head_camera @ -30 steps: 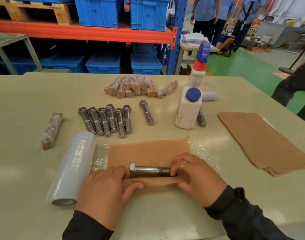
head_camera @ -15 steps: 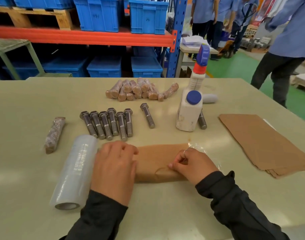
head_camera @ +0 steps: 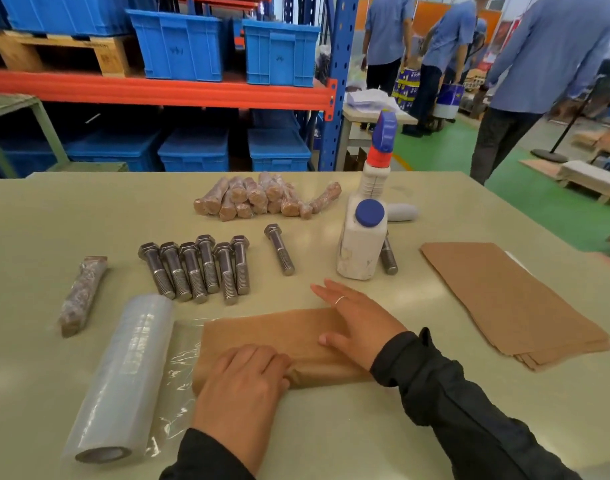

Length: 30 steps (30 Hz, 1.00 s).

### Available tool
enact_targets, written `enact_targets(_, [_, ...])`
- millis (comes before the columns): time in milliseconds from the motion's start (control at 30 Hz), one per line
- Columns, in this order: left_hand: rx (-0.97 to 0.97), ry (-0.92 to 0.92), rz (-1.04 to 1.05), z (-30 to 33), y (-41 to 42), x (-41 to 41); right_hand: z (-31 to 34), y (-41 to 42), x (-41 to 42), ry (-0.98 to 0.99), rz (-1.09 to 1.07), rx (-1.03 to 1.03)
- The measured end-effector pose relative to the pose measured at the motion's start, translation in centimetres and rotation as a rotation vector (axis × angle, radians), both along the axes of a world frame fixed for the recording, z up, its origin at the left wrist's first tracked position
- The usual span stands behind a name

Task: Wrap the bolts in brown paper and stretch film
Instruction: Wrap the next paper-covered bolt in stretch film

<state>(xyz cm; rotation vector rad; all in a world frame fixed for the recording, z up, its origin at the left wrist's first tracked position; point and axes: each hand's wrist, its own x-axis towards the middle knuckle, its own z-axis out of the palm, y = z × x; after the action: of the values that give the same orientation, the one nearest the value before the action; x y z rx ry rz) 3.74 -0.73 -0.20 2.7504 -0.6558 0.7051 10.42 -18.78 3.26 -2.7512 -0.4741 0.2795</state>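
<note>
A sheet of brown paper (head_camera: 272,336) lies folded over a hidden bolt on a strip of stretch film (head_camera: 184,348) pulled from the roll (head_camera: 123,375). My left hand (head_camera: 243,386) grips the rolled near edge of the paper with curled fingers. My right hand (head_camera: 357,323) lies flat on the paper's right end, fingers straight. Several bare bolts (head_camera: 196,268) lie in a row behind, with one more bolt (head_camera: 280,249) to their right. A pile of wrapped bolts (head_camera: 262,199) sits farther back, and a single wrapped bolt (head_camera: 82,294) lies at the left.
Two white bottles (head_camera: 364,233) stand right of centre, with a bolt (head_camera: 388,258) beside them. A stack of brown paper sheets (head_camera: 504,299) lies at the right. Blue crates fill the rack behind the table, and people (head_camera: 525,74) walk on the green floor at the back right.
The paper was folded over the bolt, hiding it. My left hand came back to the near edge and curled on the roll; my right hand opened flat on the paper.
</note>
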Motion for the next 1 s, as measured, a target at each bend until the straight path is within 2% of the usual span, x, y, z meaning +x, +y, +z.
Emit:
enact_targets(100, [-0.013,-0.053,-0.008,-0.5,0.0,0.3,-0.7,0.5,0.5,0.098,0.005,-0.049])
enact_targets(300, [0.001,-0.134,-0.011,-1.0,0.0,0.7,-0.9,0.6,0.4,-0.093,0.034,-0.003])
enact_targets(467, [0.017,-0.172,0.005,-1.3,-0.1,0.7,-1.1,0.9,0.4,0.057,0.011,-0.019])
enact_targets(567, [0.018,-0.184,0.013,-1.3,-0.2,0.7,-1.0,1.1,0.5,0.067,-0.002,-0.060])
enact_targets(667, [0.014,-0.191,0.010,-1.2,-0.2,0.7,-1.4,1.0,0.4,0.046,-0.010,-0.013])
enact_targets(900, [0.040,-0.160,0.012,-1.0,-0.2,0.5,-2.2,1.0,-0.1,-0.009,-0.050,0.235])
enact_targets(1000, [0.038,-0.144,0.014,-0.8,-0.3,0.4,-2.1,1.2,-0.5,-0.071,-0.017,0.265])
